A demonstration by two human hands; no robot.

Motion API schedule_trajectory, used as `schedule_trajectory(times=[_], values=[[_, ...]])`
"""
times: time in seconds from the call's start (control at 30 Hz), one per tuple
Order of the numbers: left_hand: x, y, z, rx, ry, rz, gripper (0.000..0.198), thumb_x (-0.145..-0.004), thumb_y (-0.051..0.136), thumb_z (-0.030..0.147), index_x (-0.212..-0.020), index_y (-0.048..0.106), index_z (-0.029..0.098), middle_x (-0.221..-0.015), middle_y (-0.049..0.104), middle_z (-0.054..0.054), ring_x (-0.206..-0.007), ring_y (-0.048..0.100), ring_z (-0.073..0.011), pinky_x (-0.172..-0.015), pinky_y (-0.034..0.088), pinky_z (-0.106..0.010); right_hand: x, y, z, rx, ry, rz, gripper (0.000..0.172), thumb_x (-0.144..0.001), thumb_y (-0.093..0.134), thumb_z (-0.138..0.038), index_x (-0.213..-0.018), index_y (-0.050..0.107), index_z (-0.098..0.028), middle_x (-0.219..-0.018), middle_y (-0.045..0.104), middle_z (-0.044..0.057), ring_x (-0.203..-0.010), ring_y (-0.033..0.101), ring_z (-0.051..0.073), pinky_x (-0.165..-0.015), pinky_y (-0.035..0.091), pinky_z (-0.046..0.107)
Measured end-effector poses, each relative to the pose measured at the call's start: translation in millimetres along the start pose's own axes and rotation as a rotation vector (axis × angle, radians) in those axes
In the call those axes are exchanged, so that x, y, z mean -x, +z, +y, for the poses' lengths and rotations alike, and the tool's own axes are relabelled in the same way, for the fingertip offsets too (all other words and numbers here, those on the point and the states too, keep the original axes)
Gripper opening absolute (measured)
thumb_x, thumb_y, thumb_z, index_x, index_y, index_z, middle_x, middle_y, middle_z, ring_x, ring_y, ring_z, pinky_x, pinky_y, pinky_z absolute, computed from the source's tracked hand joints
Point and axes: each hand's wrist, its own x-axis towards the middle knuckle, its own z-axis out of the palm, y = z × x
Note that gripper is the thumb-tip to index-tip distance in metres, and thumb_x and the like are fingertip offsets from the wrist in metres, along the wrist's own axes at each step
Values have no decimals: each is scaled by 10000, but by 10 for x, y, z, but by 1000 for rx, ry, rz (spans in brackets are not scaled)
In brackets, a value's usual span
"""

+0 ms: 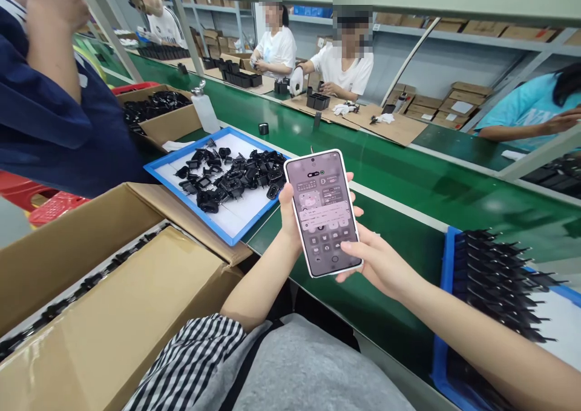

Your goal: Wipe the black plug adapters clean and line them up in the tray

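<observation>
A smartphone [323, 223] in a white case stands tilted before me with its screen lit, showing icons and a pale pop-up panel. My left hand [289, 212] is wrapped around it from behind, with the thumb along the left edge and fingertips showing past the right edge. At the lower right corner, my right hand [379, 259] grips the phone too. Its thumb lies on the lower part of the screen, and its other fingers are partly hidden underneath. Behind the phone to the left is a blue-rimmed tray [231, 240] of loose black plug-like parts [240, 178].
An open cardboard box [181, 266] stands at my left. Rows of black pronged parts [492, 278] fill a blue tray [439, 350] on the right. Across the green conveyor belt [385, 166], co-workers sit at cardboard mats [399, 131]. A person in dark blue [109, 151] is close on the left.
</observation>
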Motion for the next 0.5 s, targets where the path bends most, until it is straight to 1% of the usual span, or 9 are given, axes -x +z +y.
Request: schedule_trajectory(times=[0.1, 0.2, 0.3, 0.37, 0.43, 0.47, 0.5], values=[[11, -23, -33, 25, -16, -59, 848, -448, 351, 752, -1069, 412, 177, -817, 535, -87, -764, 527, -253, -658, 397, -397, 24, -29, -20, -28, 13, -18, 368, -671, 531, -317, -1021, 455, -236, -900, 540, 36, -610, 544, 134, -437, 474, 268], [8, -21, -66, 45, 0, -75, 848, -436, 382, 735, -1085, 399, 189, -817, 536, -78, -733, 529, -232, -670, 389, -394, 32, -40, -27, -41, -16, -34, 347, -670, 534, -329, -995, 477, -219, -891, 533, 36, -617, 544, 127, -453, 483, 261], [-38, 32, -48, 41, 30, -75, 796, -470, 401, 704, -1073, 417, 184, -825, 545, -73, -750, 529, -234, -686, 385, -393, 41, -32, -1, -60, -70, -4, 305, -680, 537, -314, -965, 487, -219, -854, 539, 21, -582, 542, 109, -431, 477, 232], [-93, 84, 4, 5, 4, -77, 734, -504, 422, 677, -1020, 464, 157, -837, 560, -85, -774, 529, -245, -705, 383, -391, 53, -32, -10, -83, -117, 27, 278, -698, 525, -306, -960, 481, -225, -765, 546, -2, -508, 527, 90, -385, 459, 205], [-148, 116, 73, -47, -20, -51, 675, -548, 417, 658, -957, 506, 129, -869, 570, -102, -817, 521, -252, -739, 374, -378, 75, -69, -118, -93, -189, 71, 241, -716, 507, -311, -937, 486, -217, -657, 538, -21, -431, 500, 78, -333, 429, 184], [-169, 114, 104, -74, -22, -26, 640, -575, 416, 641, -943, 515, 127, -891, 571, -102, -838, 516, -246, -750, 371, -363, 94, -110, -230, -86, -240, 117, 212, -725, 495, -313, -904, 498, -200, -615, 531, -24, -399, 485, 74, -309, 412, 177], [-181, 94, 126, -104, -20, 3, 592, -602, 427, 608, -943, 519, 133, -907, 571, -94, -849, 514, -233, -752, 370, -343, 123, -170, -385, -74, -307, 190, 176, -735, 482, -303, -856, 510, -178, -582, 524, -23, -378, 474, 72, -290, 395, 172]])
